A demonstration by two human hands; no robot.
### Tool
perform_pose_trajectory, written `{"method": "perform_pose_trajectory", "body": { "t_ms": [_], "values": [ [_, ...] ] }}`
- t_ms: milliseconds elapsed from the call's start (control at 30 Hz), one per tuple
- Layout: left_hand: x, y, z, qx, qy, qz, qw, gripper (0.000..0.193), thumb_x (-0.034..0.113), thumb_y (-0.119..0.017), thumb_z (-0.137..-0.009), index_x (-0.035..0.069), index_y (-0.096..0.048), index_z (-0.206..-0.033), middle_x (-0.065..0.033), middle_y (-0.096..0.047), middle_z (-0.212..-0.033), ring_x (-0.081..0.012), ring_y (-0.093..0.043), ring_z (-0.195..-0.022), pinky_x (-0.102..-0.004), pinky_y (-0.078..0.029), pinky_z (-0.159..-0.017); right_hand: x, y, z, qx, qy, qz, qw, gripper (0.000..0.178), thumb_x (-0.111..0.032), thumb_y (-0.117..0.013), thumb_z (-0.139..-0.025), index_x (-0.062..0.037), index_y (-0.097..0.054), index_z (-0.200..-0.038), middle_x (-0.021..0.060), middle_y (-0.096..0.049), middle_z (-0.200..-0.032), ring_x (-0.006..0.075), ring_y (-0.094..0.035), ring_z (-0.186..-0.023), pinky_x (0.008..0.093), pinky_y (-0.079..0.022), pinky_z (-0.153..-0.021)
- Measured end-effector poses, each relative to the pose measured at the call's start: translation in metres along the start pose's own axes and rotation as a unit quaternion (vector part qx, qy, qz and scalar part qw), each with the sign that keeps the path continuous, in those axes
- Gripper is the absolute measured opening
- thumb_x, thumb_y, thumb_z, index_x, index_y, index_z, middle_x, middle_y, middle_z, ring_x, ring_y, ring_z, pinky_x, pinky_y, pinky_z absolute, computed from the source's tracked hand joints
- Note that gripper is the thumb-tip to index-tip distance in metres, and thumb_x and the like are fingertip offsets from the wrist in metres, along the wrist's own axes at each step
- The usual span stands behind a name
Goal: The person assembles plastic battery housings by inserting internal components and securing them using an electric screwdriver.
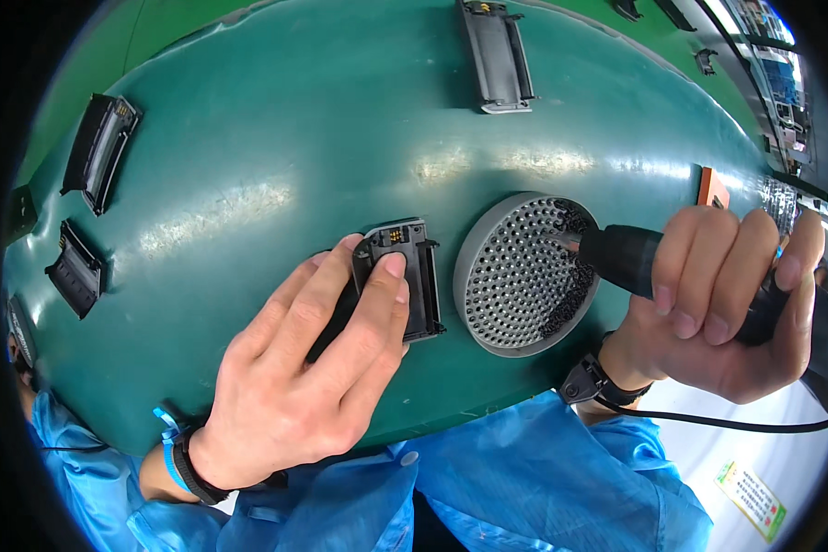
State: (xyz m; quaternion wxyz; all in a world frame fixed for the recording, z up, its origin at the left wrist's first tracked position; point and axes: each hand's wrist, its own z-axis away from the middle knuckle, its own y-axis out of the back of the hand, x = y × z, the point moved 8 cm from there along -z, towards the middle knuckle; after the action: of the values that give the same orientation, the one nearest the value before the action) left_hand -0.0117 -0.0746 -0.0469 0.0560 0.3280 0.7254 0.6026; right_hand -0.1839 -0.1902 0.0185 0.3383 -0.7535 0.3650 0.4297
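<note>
My left hand [317, 368] grips a black plastic housing [420, 285] with gold contacts, holding it at the green table near me. Its thumb and fingers lie over the housing's left side and hide part of it. In my right hand [736, 304] is a black electric screwdriver [621, 258], pointing left. The screwdriver's tip reaches over a round grey screw tray [469, 285] full of small holes. Dark screws [570, 313] gather along the tray's right side. Whether the tip touches a screw, I cannot tell.
Similar black housings lie on the table: one at the far middle [499, 60] and two at the left [101, 152], [78, 271]. An orange block [712, 189] stands at the right. A black cable [708, 423] runs beneath my right hand.
</note>
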Motion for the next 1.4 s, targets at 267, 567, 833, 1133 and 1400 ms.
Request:
{"method": "perform_pose_trajectory", "body": {
  "t_ms": [267, 567, 833, 1133, 1400],
  "values": [
    [-0.004, -0.001, 0.004, 0.007, 0.002, 0.01, 1.0, 0.048, 0.012, -0.081, -0.063, -0.007, -0.072, -0.107, -0.019, -0.066, -0.124, -0.0421, -0.064, -0.111, -0.0499, -0.061, -0.09, 0.002, 0.001, -0.001, 0.021, 0.002, 0.019, 1.0, 0.014, -0.023, -0.044, -0.101, -0.0092, -0.043, -0.098, 0.001, -0.049, -0.06, 0.0113, -0.047, -0.046, 0.0289, -0.044, -0.048],
    [0.006, 0.008, 0.014, 0.013, 0.005, 0.012, 1.0, 0.04, 0.015, -0.078, -0.07, -0.004, -0.073, -0.104, -0.0169, -0.065, -0.127, -0.0389, -0.064, -0.112, -0.0459, -0.062, -0.091, 0.001, -0.019, -0.005, 0.011, -0.006, 0.025, 1.0, 0.014, -0.022, -0.044, -0.1, -0.009, -0.043, -0.097, 0.0008, -0.049, -0.06, 0.0108, -0.046, -0.046, 0.0282, -0.043, -0.048],
    [0.007, 0.001, 0.014, 0.028, 0.017, 0.007, 0.999, 0.029, 0.011, -0.075, -0.074, -0.003, -0.074, -0.1, -0.0141, -0.068, -0.126, -0.0374, -0.065, -0.115, -0.0418, -0.061, -0.093, -0.022, -0.002, 0.003, 0.116, 0.057, -0.036, 0.991, 0.014, -0.018, -0.06, -0.09, -0.0103, -0.048, -0.089, -0.0033, -0.05, -0.052, 0.0056, -0.047, -0.042, 0.0191, -0.044, -0.044],
    [0.008, 0.001, 0.013, 0.059, 0.043, 0.031, 0.997, 0.024, 0.008, -0.073, -0.074, -0.003, -0.074, -0.095, -0.0143, -0.07, -0.119, -0.0358, -0.067, -0.112, -0.0411, -0.062, -0.093, -0.001, -0.053, -0.003, 0.062, 0.075, -0.044, 0.994, 0.021, -0.022, -0.063, -0.088, -0.0091, -0.047, -0.094, -0.0029, -0.05, -0.052, 0.007, -0.048, -0.04, 0.0192, -0.045, -0.041],
    [0.005, 0.0, 0.015, 0.075, 0.032, 0.028, 0.996, 0.025, 0.007, -0.07, -0.072, -0.005, -0.073, -0.095, -0.0158, -0.07, -0.117, -0.0357, -0.068, -0.111, -0.0404, -0.063, -0.092, 0.02, -0.055, -0.004, 0.004, 0.006, -0.08, 0.997, 0.022, -0.026, -0.057, -0.089, -0.009, -0.047, -0.098, 0.001, -0.052, -0.059, 0.0127, -0.049, -0.048, 0.0267, -0.048, -0.054]
  ]
}}
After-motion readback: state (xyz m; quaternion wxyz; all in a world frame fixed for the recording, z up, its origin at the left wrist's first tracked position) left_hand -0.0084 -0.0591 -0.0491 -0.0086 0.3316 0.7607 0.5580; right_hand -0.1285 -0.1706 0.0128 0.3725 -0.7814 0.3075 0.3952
